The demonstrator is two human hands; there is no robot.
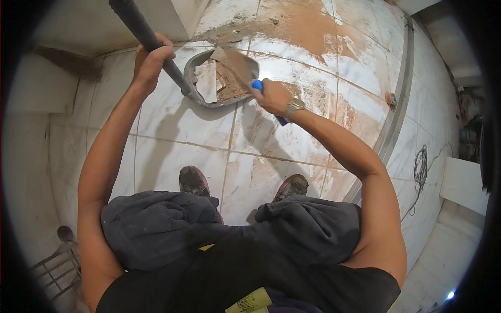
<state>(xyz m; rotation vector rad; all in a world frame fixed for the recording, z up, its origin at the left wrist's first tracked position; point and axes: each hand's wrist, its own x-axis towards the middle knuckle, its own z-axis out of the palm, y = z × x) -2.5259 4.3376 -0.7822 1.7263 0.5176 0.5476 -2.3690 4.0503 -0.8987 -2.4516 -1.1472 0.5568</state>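
Note:
My left hand [154,62] grips a dark grey pole [135,28] that runs down to a grey scoop [218,103] on the tiled floor. Broken white tile pieces [205,82] and reddish-brown debris [229,91] lie in the scoop. My right hand [274,96] is closed on a blue-handled tool [257,84]; its head is blurred over the scoop's right part, so I cannot tell its exact shape. Reddish dust [308,31] is smeared over the tiles beyond and to the right of the scoop.
A pale wall or step [99,26] rises at upper left. A long metal strip [396,104] runs along the right, with a small roll [390,98] beside it and a coiled cable [420,180] farther right. A wire rack [57,276] is at lower left.

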